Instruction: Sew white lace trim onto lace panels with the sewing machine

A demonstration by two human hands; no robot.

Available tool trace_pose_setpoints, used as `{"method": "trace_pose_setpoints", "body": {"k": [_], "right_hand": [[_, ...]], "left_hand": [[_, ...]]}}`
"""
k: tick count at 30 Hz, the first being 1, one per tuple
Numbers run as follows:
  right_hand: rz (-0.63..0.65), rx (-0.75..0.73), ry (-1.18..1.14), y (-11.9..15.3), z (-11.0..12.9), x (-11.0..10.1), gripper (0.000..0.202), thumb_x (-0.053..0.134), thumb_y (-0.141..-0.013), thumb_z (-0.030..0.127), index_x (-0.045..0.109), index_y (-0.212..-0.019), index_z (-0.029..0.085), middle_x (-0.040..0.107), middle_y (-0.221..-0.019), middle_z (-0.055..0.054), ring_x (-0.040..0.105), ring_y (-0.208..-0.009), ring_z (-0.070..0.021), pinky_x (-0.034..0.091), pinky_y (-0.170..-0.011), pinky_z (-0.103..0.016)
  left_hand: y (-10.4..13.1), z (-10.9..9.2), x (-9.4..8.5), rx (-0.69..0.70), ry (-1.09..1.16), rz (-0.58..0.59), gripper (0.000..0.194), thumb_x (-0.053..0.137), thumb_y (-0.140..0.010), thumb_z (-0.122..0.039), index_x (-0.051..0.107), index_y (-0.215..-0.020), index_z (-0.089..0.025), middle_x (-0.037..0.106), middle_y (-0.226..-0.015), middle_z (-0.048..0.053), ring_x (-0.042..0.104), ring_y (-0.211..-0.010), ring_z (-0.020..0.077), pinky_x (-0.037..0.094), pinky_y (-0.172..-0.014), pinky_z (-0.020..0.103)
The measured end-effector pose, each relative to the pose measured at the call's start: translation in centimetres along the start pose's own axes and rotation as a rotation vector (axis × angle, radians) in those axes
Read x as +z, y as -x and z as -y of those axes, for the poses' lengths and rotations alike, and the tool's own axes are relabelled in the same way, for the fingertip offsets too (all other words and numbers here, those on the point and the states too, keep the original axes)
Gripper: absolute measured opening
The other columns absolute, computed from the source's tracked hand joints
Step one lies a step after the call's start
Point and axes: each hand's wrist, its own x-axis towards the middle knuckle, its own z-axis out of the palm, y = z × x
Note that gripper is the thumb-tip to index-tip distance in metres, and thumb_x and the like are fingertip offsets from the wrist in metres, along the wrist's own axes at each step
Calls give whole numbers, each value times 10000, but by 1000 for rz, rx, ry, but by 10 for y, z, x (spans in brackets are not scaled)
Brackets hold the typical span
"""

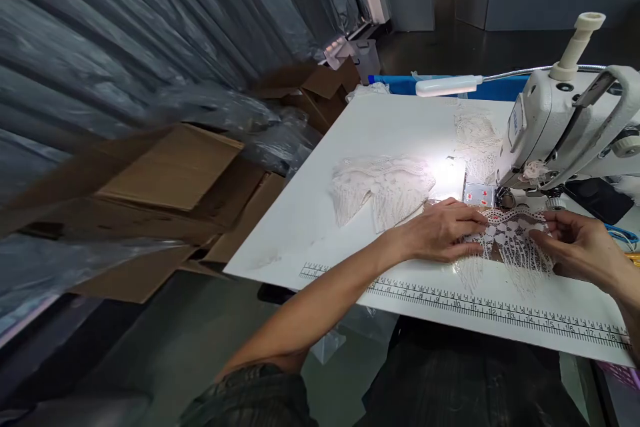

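A piece of white fringed lace (517, 237) lies on the table just in front of the presser foot of a white sewing machine (543, 120). My left hand (453, 230) rests flat on the left part of this lace, fingers stretched out to the right. At the lace's right end, my right hand (575, 243) pinches the edge between thumb and fingers. Left of the machine, a stack of similar lace pieces (383, 187) lies spread on the tabletop. More lace (477, 137) lies behind the needle area.
The white table (310, 227) has a printed ruler (465, 303) along its front edge. A lamp (447, 85) on a bendable neck hangs behind. Open cardboard boxes (170, 167) and clear plastic stand left of the table. A black item (597, 199) lies right of the needle.
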Motion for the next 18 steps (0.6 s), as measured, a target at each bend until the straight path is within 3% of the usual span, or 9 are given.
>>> {"method": "trace_pose_setpoints", "body": {"k": [3,5,8,10,12,14,18], "right_hand": [[86,104,-190,2,15,20,531,722,-707,671,684,-959,205,652,-710,-38,606,-592,-186,502,-447,-298],[122,85,-267,2,28,36,553,718,-735,661,689,-1037,198,690,-782,-60,642,-640,-195,550,-491,-308],[210,18,-278,-2,35,48,563,669,-787,663,696,-1100,195,719,-864,-74,668,-684,-192,589,-582,-327],[204,-33,-123,-5,30,45,532,600,-843,644,707,-1101,191,724,-855,-81,672,-689,-202,584,-605,-344],[95,-118,150,-8,18,36,461,536,-897,572,718,-1091,195,725,-842,-88,678,-714,-228,576,-649,-378],[6,-287,369,-7,7,29,398,471,-948,475,716,-1117,211,727,-911,-95,687,-806,-252,570,-749,-416],[44,-637,559,-4,-8,31,406,378,-1006,356,653,-1272,222,663,-1090,-127,639,-984,-268,545,-883,-438]], "left_hand": [[2,-5,-11,-217,282,-5,462,641,-900,-551,635,-1181,-185,711,-1106,110,692,-949,215,567,-783,355],[3,-9,-18,-356,477,61,635,627,-866,-643,549,-1275,-163,704,-1059,115,688,-847,196,548,-681,314],[4,-13,-25,-516,488,124,673,662,-805,-678,543,-1212,-156,691,-968,100,662,-776,195,487,-597,290],[5,-12,-25,-588,388,104,560,671,-810,-632,569,-1100,-165,682,-931,89,645,-755,197,451,-569,284],[7,-9,-24,-608,334,77,433,651,-843,-552,573,-1041,-175,682,-935,83,645,-771,204,450,-577,289],[8,-6,-22,-597,334,77,364,644,-851,-484,575,-1042,-181,686,-950,78,650,-790,210,461,-594,295],[9,-4,-21,-596,324,78,410,683,-816,-431,579,-1124,-182,686,-966,74,650,-800,215,463,-605,297]]}}
